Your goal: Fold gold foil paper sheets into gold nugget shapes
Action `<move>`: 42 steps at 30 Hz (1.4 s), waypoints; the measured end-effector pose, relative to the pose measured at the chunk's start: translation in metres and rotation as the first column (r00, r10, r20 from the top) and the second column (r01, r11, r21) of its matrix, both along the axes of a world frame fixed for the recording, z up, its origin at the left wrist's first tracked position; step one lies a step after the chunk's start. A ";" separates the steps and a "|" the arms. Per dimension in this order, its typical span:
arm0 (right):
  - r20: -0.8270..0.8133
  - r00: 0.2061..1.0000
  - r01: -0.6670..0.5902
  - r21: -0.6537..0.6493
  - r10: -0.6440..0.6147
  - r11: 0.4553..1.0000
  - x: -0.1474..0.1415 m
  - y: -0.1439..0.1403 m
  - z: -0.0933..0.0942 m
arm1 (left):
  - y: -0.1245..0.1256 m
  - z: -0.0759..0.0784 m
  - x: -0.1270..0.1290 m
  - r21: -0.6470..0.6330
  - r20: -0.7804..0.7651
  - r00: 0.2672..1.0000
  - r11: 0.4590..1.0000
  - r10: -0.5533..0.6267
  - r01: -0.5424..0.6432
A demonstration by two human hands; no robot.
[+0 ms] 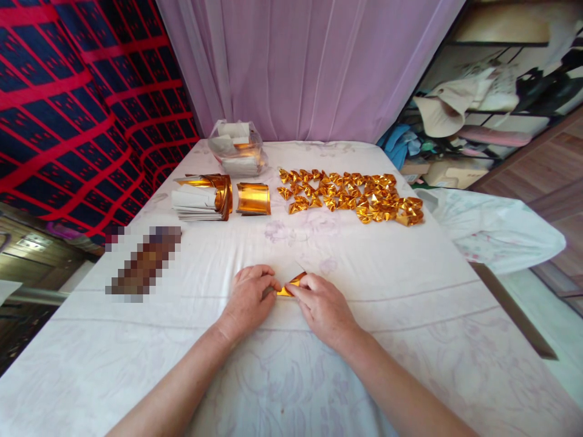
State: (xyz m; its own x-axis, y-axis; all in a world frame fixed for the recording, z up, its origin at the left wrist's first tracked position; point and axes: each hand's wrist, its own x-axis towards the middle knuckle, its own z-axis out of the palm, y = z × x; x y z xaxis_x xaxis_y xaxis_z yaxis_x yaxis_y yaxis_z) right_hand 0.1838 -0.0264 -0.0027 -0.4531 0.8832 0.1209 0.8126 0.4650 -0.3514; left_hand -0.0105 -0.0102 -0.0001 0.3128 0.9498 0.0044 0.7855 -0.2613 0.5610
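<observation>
Under your fingers: wide table w/ white floral cloth (410,340). Well beyond the R fingers, spread of folded shiny gold-foil pcs (334,203); beyond the L, fanned stack of gold-and-white paper (203,203). Your L hand (248,297) curls nearly closed, R hand (325,306) pinches tight; between fingertips, both hold one partly folded gold-foil sheet (285,292). Looks mid-fold; next move prob. calls for aligned edges, firm crease.
</observation>
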 end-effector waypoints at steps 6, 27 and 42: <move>-0.022 1.000 0.003 0.034 -0.002 0.999 0.000 0.000 -0.005 | -0.001 0.003 0.005 0.040 -0.009 1.000 0.999 0.027 -0.026; -0.150 0.978 -0.124 0.125 0.142 0.984 0.010 0.002 -0.008 | -0.001 0.007 0.011 0.047 -0.061 0.996 0.997 0.061 -0.058; 0.072 0.926 -0.377 0.170 0.370 0.910 0.026 0.010 0.008 | 0.002 0.003 0.006 0.020 -0.027 0.999 0.999 0.039 -0.039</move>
